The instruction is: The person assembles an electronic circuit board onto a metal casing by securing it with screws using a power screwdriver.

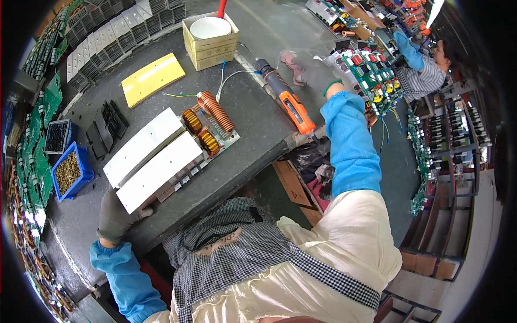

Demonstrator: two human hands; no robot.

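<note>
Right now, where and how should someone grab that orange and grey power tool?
Probably around the middle of the orange and grey power tool, from above and its right: it lies flat, its long body looks slim enough to wrap, and the right hand is nearby.

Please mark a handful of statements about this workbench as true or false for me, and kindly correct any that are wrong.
1. The left hand is at the near-left end of the white-topped assembly. True.

2. The orange-and-black electric screwdriver is held in the right hand. False: it lies on the bench, to the left of that hand.

3. The blue bin holding small brass-coloured parts stands left of the assembly. True.

4. The yellow sheet lies to the right of the cardboard box. False: it lies to the left of it.

5. A long copper coil sits beside two ring-shaped coils. True.
</note>
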